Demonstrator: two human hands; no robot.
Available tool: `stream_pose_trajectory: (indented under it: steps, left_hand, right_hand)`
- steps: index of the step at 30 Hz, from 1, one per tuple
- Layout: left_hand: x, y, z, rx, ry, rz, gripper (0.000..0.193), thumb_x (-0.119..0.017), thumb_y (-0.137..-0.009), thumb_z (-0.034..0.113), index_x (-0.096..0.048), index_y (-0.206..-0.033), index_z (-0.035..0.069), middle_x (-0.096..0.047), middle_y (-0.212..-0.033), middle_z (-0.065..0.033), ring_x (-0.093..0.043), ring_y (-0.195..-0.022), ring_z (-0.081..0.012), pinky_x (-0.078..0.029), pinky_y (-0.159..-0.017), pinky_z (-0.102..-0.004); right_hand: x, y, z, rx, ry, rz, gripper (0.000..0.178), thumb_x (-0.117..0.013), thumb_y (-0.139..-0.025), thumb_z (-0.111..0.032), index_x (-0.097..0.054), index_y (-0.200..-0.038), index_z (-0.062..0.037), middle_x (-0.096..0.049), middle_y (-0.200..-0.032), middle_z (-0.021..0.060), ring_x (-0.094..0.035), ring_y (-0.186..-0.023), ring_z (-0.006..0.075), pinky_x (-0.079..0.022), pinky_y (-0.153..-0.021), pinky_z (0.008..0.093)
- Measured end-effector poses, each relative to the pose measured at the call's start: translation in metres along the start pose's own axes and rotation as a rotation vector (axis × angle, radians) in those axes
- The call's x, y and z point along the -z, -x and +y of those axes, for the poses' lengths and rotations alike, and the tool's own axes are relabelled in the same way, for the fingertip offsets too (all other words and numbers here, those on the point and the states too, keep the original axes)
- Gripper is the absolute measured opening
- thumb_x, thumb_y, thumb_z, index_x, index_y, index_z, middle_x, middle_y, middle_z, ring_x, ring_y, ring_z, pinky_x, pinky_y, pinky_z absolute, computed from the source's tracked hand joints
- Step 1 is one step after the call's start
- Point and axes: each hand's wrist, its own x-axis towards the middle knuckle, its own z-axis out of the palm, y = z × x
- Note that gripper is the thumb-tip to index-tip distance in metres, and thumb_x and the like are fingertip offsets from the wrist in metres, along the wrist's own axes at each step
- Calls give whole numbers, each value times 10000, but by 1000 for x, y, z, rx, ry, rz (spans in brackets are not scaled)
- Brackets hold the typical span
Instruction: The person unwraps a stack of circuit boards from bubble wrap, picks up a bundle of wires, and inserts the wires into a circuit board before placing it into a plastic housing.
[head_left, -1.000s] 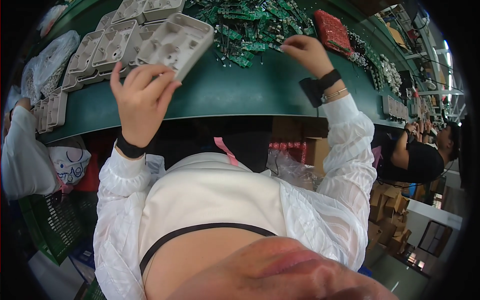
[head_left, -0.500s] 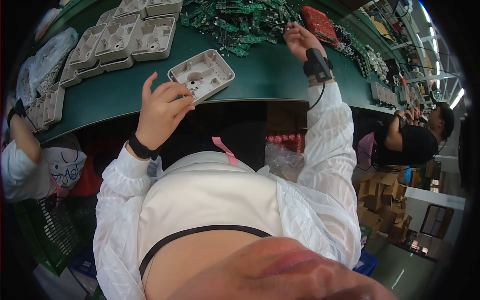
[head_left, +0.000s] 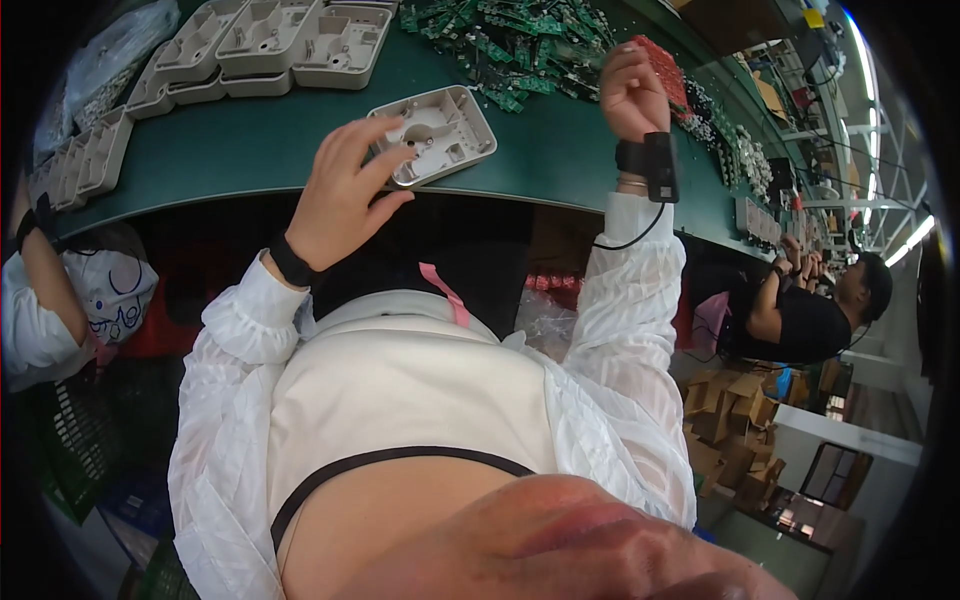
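A light grey plastic housing (head_left: 462, 128), an open shallow box with molded ribs and round posts inside, lies at the bench's near edge. My left hand (head_left: 345, 190) is at its left side, fingers spread and reaching over the rim; whether the fingertips touch it I cannot tell. Farther right, my right hand (head_left: 632, 95) is raised beside a red bubble-wrap sheet (head_left: 660, 72) and the heap of green circuit boards (head_left: 535, 50). Its fingers are curled inward, hiding whatever may be in them. Both wrists wear black bands, the right one with a small box and cable.
Stacked grey housings (head_left: 340, 45) stand at the back left, near a clear plastic bag (head_left: 115, 60). Small white parts (head_left: 745, 155) lie along the right side of the green bench (head_left: 250, 135). Co-workers sit at both sides; cardboard boxes (head_left: 735, 410) are on the floor at right.
My left hand has moved in over the housing's left side, its fingers spreading. My right hand's fingers have curled in more, beside the red sheet. The whole view has shifted slightly.
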Motion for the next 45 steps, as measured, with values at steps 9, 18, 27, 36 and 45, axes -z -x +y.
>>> stream_pose_trajectory:
  steps: [9, 18, 27, 36, 45]
  left_hand:
    - [-18, 3, -23, 316, 86, -83, 1091, -921, -652, 327, -308, -1514, 60, -461, -1408, -257, -467, -1313, -418, -364, -1108, -505]
    - [-18, -3, -18, 214, 167, 13, 1049, -927, -625, 231, -354, -1488, 61, -450, -1432, -212, -473, -1307, -400, -395, -1101, -458]
    - [-19, -2, -15, 195, 257, 24, 985, -893, -637, 150, -380, -1477, 114, -438, -1437, -158, -485, -1296, -378, -442, -1071, -432]
    - [-17, -11, -5, 172, 296, 44, 948, -834, -649, 72, -366, -1472, 127, -416, -1423, -150, -491, -1280, -374, -490, -1019, -419]
    - [-23, -6, -1, 200, 378, 67, 953, -789, -655, 22, -317, -1474, 145, -378, -1442, -143, -493, -1272, -378, -513, -984, -414]
  right_hand:
    - [15, 24, 52, 119, 239, -182, 78, -570, -998, -10, -599, -1040, 49, -599, -1109, 118, -641, -1037, 222, -596, -856, 318]
    - [60, 32, 191, 779, 1091, 185, 102, -642, -947, 32, -635, -1049, 29, -678, -1128, 130, -671, -994, 179, -547, -863, 259]
    - [64, 14, 229, 762, 1592, 385, 114, -737, -886, -31, -700, -980, 21, -724, -939, 72, -641, -877, 100, -497, -796, 224]
    - [67, 0, 223, 1187, 2077, 199, 124, -757, -796, -25, -734, -918, -18, -719, -872, 77, -641, -791, 179, -505, -725, 295]
    - [68, 4, 226, 1170, 2225, 242, 94, -747, -762, -10, -743, -853, -33, -702, -901, 96, -622, -893, 246, -490, -803, 338]
